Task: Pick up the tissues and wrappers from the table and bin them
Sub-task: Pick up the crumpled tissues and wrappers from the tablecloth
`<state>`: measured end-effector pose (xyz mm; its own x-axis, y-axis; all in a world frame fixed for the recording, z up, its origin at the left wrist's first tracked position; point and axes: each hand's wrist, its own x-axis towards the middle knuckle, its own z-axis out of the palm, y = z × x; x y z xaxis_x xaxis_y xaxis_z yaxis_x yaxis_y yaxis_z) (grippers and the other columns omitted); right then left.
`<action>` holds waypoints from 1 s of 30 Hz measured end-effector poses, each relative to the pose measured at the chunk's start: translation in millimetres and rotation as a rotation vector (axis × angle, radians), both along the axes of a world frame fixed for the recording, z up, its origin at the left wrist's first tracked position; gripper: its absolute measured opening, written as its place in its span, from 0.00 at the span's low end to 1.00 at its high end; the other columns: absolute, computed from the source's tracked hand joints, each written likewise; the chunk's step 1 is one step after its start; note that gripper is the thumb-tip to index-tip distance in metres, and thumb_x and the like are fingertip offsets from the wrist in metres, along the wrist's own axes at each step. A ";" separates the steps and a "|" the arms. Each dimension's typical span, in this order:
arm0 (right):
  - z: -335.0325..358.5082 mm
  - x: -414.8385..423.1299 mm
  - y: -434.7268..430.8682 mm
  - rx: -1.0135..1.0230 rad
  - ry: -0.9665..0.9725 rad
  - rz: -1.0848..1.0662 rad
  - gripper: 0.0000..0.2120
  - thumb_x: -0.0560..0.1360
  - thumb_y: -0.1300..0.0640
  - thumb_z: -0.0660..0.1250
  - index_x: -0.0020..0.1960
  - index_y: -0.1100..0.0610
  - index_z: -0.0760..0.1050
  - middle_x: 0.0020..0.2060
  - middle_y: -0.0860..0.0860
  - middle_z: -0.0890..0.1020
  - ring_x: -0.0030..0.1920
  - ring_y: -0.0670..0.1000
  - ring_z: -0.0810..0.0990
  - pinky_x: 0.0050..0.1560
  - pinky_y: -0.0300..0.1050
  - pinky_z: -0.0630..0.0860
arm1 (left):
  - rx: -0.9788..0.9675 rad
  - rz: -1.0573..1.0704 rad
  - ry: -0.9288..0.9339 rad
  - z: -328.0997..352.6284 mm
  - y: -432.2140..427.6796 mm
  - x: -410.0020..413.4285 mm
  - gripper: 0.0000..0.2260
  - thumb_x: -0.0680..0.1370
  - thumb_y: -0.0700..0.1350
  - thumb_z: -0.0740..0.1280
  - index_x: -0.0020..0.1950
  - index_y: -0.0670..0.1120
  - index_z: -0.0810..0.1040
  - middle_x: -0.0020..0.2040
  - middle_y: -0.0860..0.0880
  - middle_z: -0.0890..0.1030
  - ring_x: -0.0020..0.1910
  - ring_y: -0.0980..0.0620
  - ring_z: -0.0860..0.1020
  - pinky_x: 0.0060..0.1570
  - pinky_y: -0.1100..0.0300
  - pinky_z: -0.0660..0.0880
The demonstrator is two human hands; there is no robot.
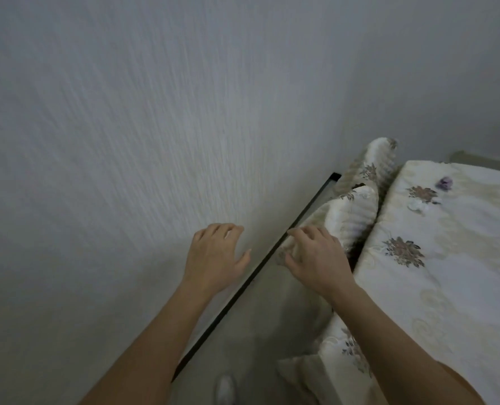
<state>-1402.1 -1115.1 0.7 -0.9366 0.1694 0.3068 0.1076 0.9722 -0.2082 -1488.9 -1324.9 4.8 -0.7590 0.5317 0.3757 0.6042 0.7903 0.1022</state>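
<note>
No tissue, wrapper, table or bin shows in the head view. My left hand hovers in front of a pale textured wall, fingers spread and curled, holding nothing. My right hand reaches forward over the near end of a floral cushion, fingers apart; whether the fingertips touch the cushion is unclear. Nothing is held in it. Both forearms stretch up from the bottom of the frame.
A sofa or bed with a cream floral cover fills the right side, with cushions along its left edge. A dark baseboard strip runs diagonally where the wall meets the grey floor. A white shoe tip shows at the bottom.
</note>
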 end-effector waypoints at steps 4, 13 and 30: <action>2.2 -64.6 -3.5 -0.022 -0.043 -0.059 0.21 0.73 0.46 0.65 0.64 0.50 0.74 0.58 0.51 0.80 0.61 0.55 0.75 0.57 0.53 0.75 | -0.001 -0.085 0.004 0.8 6.0 -75.8 0.21 0.74 0.58 0.64 0.62 0.48 0.77 0.58 0.49 0.81 0.56 0.48 0.78 0.54 0.50 0.73; -5.9 -152.4 14.6 -0.056 -0.086 -0.220 0.22 0.74 0.43 0.60 0.65 0.51 0.74 0.58 0.51 0.80 0.60 0.54 0.76 0.57 0.53 0.76 | 0.000 -0.274 -0.038 -1.0 46.3 -188.2 0.22 0.74 0.58 0.61 0.62 0.48 0.77 0.58 0.50 0.81 0.56 0.48 0.78 0.53 0.50 0.74; -36.0 -307.8 156.6 -0.107 -0.065 -0.438 0.20 0.74 0.46 0.66 0.63 0.52 0.76 0.53 0.52 0.81 0.56 0.56 0.77 0.52 0.54 0.77 | -0.106 -0.463 -0.082 -23.0 239.5 -366.1 0.24 0.74 0.60 0.60 0.64 0.48 0.76 0.60 0.50 0.80 0.59 0.48 0.76 0.55 0.50 0.73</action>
